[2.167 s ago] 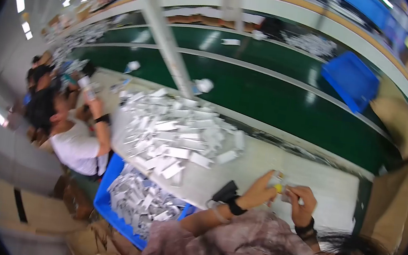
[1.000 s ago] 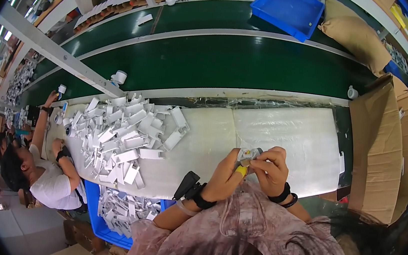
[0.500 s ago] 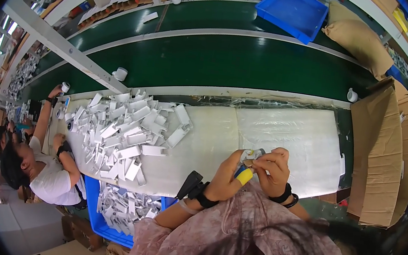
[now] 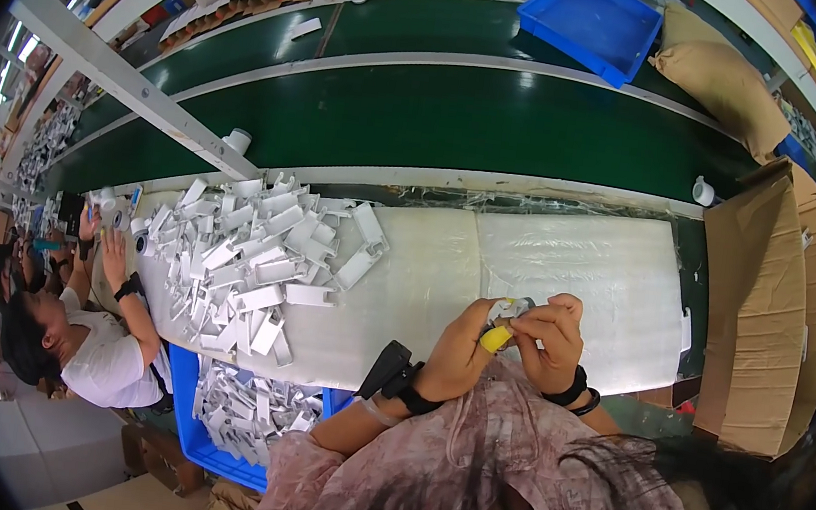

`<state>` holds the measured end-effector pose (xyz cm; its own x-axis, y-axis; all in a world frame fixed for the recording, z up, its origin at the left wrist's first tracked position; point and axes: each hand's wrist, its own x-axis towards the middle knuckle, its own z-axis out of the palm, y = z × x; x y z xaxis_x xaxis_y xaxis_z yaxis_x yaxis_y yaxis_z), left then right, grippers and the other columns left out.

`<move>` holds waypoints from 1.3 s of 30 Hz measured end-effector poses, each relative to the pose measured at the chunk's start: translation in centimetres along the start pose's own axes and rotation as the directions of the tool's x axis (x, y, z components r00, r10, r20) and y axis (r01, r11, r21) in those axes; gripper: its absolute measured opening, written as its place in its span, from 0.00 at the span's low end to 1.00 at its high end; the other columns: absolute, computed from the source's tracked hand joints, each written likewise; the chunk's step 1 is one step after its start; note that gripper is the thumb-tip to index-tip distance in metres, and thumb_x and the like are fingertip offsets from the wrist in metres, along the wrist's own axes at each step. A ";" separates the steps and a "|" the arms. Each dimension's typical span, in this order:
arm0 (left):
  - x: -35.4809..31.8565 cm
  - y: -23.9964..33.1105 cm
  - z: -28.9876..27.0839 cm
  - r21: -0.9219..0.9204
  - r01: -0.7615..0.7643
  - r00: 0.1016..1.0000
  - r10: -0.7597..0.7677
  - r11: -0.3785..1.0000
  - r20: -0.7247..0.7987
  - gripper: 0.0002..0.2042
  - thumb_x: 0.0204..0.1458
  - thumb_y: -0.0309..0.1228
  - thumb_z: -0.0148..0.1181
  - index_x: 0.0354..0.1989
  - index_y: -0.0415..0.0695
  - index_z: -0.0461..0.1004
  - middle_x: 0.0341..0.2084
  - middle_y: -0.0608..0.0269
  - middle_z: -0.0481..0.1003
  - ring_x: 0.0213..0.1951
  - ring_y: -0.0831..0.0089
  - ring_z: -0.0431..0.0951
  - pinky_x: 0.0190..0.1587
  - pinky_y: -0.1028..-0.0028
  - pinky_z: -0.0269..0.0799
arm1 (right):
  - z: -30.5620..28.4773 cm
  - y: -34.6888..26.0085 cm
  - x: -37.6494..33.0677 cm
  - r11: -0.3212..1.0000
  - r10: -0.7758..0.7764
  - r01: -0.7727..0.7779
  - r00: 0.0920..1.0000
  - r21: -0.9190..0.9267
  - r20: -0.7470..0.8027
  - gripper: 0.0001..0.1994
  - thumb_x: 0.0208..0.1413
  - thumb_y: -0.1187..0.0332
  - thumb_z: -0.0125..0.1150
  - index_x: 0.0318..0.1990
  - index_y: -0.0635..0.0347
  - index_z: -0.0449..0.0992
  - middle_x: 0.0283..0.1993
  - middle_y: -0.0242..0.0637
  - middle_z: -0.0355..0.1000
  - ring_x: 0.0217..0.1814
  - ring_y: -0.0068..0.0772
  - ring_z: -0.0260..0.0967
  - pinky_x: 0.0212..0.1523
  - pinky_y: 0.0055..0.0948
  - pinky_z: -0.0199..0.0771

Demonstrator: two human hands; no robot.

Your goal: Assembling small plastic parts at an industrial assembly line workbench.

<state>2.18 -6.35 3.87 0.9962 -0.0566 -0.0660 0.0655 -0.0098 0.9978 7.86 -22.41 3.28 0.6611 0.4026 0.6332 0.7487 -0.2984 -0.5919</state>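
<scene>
My left hand [image 4: 456,359] and my right hand [image 4: 551,350] meet over the near edge of the padded bench. Between their fingertips is a small grey-and-white part [image 4: 509,308], mostly hidden by the fingers. Something yellow [image 4: 495,339] shows at the left thumb; whether it is a thumb cover or a separate piece, I cannot tell. Both hands are closed, the left curled round the part and the right pinching at it from the other side. To their left lies a heap of white channel-shaped pieces [image 4: 262,259].
Below the heap, a blue bin [image 4: 196,437] holds more white pieces. A cardboard box [image 4: 748,314] stands at right. Beyond the bench runs a green conveyor [image 4: 393,117], with a blue tray [image 4: 590,29] and a sack [image 4: 724,85] behind. A co-worker [image 4: 115,353] sits at left.
My hands stay nearly in place; the yellow bit has tilted and shows shorter between the fingers. The co-worker's hands have drawn nearer to each other, away from the conveyor's edge.
</scene>
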 end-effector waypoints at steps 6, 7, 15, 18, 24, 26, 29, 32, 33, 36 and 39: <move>0.4 -0.7 0.0 0.056 -0.065 0.997 0.067 0.996 -0.045 0.12 0.56 0.22 0.46 0.48 0.35 0.65 0.30 0.51 0.73 0.30 0.65 0.77 0.34 0.73 0.72 | 0.3 -0.1 -0.1 1.000 0.018 -0.018 0.999 0.000 0.037 0.11 0.40 0.80 0.65 0.34 0.58 0.77 0.32 0.33 0.70 0.35 0.32 0.66 0.49 0.36 0.58; 0.6 -1.1 -0.2 0.030 -0.060 0.997 0.062 0.998 -0.040 0.12 0.57 0.24 0.46 0.48 0.37 0.66 0.27 0.59 0.71 0.25 0.73 0.72 0.30 0.76 0.67 | 0.4 0.1 -0.2 0.999 0.033 -0.033 0.996 0.006 0.081 0.12 0.40 0.82 0.65 0.34 0.58 0.76 0.34 0.36 0.70 0.37 0.36 0.66 0.49 0.37 0.59; 0.8 -0.6 -0.8 -0.389 0.070 0.995 -0.036 0.918 0.094 0.10 0.61 0.30 0.48 0.47 0.40 0.66 0.29 0.68 0.71 0.24 0.85 0.68 0.25 0.82 0.66 | 1.5 2.9 -1.2 0.606 0.577 -0.560 0.798 0.565 0.172 0.17 0.59 0.65 0.54 0.54 0.59 0.67 0.42 0.32 0.69 0.41 0.24 0.64 0.43 0.25 0.65; 0.9 -0.9 -1.0 -0.323 0.071 0.989 -0.025 0.944 0.143 0.11 0.61 0.30 0.49 0.48 0.40 0.65 0.30 0.67 0.71 0.25 0.83 0.69 0.26 0.81 0.68 | 0.4 3.9 -1.2 0.046 0.615 -0.823 0.470 0.566 0.633 0.19 0.61 0.65 0.52 0.58 0.59 0.64 0.45 0.28 0.67 0.41 0.15 0.62 0.39 0.16 0.65; 0.8 -2.2 -1.6 -0.380 0.169 0.984 -0.176 0.910 0.017 0.11 0.59 0.28 0.53 0.47 0.39 0.65 0.33 0.65 0.73 0.29 0.80 0.74 0.31 0.80 0.72 | 0.5 3.3 -0.9 0.695 0.601 -0.611 0.783 0.380 0.159 0.25 0.48 0.72 0.68 0.55 0.61 0.67 0.43 0.33 0.68 0.42 0.22 0.68 0.40 0.23 0.73; 0.7 -3.2 -1.8 -0.322 0.202 0.972 -0.229 0.925 -0.049 0.11 0.59 0.28 0.51 0.47 0.38 0.65 0.41 0.57 0.75 0.32 0.74 0.77 0.36 0.74 0.76 | 0.0 3.0 -0.4 0.733 0.583 -0.594 0.800 0.333 0.144 0.26 0.46 0.72 0.70 0.54 0.61 0.67 0.47 0.35 0.68 0.46 0.25 0.68 0.43 0.24 0.72; 0.7 -3.4 -1.8 -0.361 0.219 0.966 -0.253 0.906 -0.048 0.11 0.59 0.28 0.53 0.46 0.37 0.66 0.39 0.58 0.76 0.34 0.74 0.78 0.36 0.76 0.75 | -0.4 3.0 0.0 0.812 0.519 -0.533 0.846 0.238 0.123 0.27 0.43 0.72 0.71 0.54 0.61 0.68 0.50 0.41 0.68 0.50 0.34 0.69 0.48 0.28 0.72; 0.4 -4.2 -1.9 -0.378 0.268 0.952 -0.305 0.886 -0.041 0.11 0.58 0.28 0.54 0.46 0.36 0.66 0.38 0.59 0.76 0.36 0.74 0.78 0.35 0.77 0.74 | -0.7 2.7 0.6 0.879 0.436 -0.448 0.894 0.165 0.106 0.27 0.42 0.70 0.72 0.53 0.61 0.70 0.51 0.46 0.68 0.51 0.44 0.70 0.50 0.32 0.72; 0.4 -4.6 -1.9 -0.360 0.263 0.954 -0.297 0.895 -0.044 0.10 0.59 0.28 0.53 0.46 0.36 0.67 0.38 0.58 0.76 0.37 0.74 0.78 0.35 0.77 0.74 | -0.8 2.5 0.8 0.905 0.394 -0.405 0.914 0.133 0.100 0.27 0.42 0.70 0.72 0.53 0.60 0.70 0.52 0.48 0.68 0.52 0.46 0.70 0.50 0.33 0.72; 0.4 -4.7 -1.8 -0.324 0.244 0.962 -0.271 0.914 -0.040 0.10 0.58 0.27 0.54 0.45 0.36 0.67 0.36 0.59 0.77 0.37 0.75 0.78 0.36 0.78 0.73 | -1.0 2.6 0.8 0.903 0.401 -0.413 0.909 0.115 0.117 0.27 0.42 0.69 0.72 0.53 0.61 0.70 0.52 0.48 0.68 0.53 0.46 0.69 0.51 0.34 0.71; 0.4 -5.0 -1.8 -0.307 0.204 0.974 -0.226 0.930 -0.036 0.09 0.58 0.27 0.54 0.44 0.36 0.68 0.36 0.60 0.77 0.37 0.77 0.77 0.38 0.79 0.71 | -1.3 2.5 1.1 0.904 0.396 -0.410 0.910 0.123 0.123 0.27 0.43 0.69 0.72 0.53 0.61 0.71 0.52 0.48 0.68 0.53 0.47 0.70 0.51 0.34 0.71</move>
<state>2.31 -4.48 -1.12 0.9572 -0.0171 -0.2890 0.2817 0.2858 0.9159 10.57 -23.84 3.15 0.8917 0.3550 0.2807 0.4000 -0.3281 -0.8558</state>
